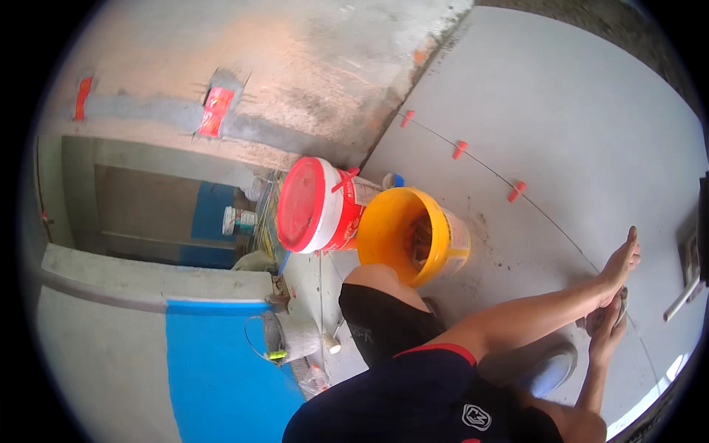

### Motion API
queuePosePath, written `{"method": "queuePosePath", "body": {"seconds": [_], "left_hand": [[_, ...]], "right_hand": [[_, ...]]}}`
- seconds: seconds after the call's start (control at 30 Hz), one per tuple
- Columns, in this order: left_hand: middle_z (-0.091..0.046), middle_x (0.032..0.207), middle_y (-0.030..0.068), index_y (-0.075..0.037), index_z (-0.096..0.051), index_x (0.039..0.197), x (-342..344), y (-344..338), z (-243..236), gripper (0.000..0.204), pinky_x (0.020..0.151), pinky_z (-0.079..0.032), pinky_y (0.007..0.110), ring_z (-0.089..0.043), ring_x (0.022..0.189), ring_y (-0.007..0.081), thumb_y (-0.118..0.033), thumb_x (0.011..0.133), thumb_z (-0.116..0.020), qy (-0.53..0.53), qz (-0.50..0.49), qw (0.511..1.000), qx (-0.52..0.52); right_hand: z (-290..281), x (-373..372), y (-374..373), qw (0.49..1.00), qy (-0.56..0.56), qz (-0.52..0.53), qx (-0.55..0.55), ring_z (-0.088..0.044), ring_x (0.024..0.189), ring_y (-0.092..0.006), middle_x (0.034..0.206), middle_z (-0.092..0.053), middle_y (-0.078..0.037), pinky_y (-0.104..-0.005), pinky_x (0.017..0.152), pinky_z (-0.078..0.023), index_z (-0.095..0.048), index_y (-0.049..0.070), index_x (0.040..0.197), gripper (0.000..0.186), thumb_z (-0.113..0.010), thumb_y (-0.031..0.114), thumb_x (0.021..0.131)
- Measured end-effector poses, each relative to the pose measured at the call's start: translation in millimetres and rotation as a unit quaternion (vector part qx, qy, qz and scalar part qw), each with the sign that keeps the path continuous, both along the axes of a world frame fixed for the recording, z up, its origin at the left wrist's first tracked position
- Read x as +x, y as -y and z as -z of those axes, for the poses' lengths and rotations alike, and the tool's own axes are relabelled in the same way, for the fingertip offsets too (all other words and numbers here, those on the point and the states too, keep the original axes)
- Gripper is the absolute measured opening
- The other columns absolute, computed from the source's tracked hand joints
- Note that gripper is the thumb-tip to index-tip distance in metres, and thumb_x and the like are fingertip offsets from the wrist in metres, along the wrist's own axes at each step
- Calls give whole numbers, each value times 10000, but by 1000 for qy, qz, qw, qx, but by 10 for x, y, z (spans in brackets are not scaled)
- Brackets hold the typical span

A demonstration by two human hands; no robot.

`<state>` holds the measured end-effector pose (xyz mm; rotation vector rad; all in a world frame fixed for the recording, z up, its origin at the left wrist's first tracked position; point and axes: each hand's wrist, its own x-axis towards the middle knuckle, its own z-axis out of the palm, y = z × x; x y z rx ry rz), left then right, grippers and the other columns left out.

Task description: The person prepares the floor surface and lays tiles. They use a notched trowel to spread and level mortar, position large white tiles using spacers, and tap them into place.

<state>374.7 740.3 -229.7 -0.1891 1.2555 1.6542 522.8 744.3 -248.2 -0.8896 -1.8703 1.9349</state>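
Observation:
Both of my hands are close together over the grey floor tiles [591, 111], at the right. My left hand [620, 264] reaches across with its fingers stretched out, its heel touching or just above the thing below it. My right hand [607, 325] is closed around a small dark object with a greyish, handle-like part [623, 300]; my fingers hide most of it, so I cannot make out its kind. Both hands are over the thin joint between tiles. Along that joint stand red tile-levelling wedges [517, 192], apart from my hands.
A yellow bucket [452, 236] with orange-red pieces inside stands by my knee, beside a lidded red-and-white bucket [314, 203]. A grey bucket [292, 336] with a wire handle is at the left. A bare wall [310, 66] edges the tiles. A pale-handled tool [681, 297] lies far right.

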Motion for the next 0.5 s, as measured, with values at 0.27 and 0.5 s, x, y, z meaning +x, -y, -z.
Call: {"method": "queuePosePath", "body": {"seconds": [0.27,0.5], "left_hand": [[-709,964,170,-95,-709,1059,-57,674,-147,733,818,-502,441,-673,958,320,-663,1007,-250,-331,277,856,-284],[-386,1551,45,-152,-318,1545,-53,777,-476,968,1148,-301,506,-307,1457,241,-842,865,-343,197,140,917,319]], "right_hand": [[-1242,-449,-547,908,-99,269,-305,-514,1299,-312,1444,-479,-172,-454,1045,-473,-432,24,1466,602,-456,434,1026],[-895,-732,-543,990,-9,43,-136,-559,1252,-315,1402,-530,-162,-420,1027,-471,-425,2,1456,653,-550,426,976]]}}
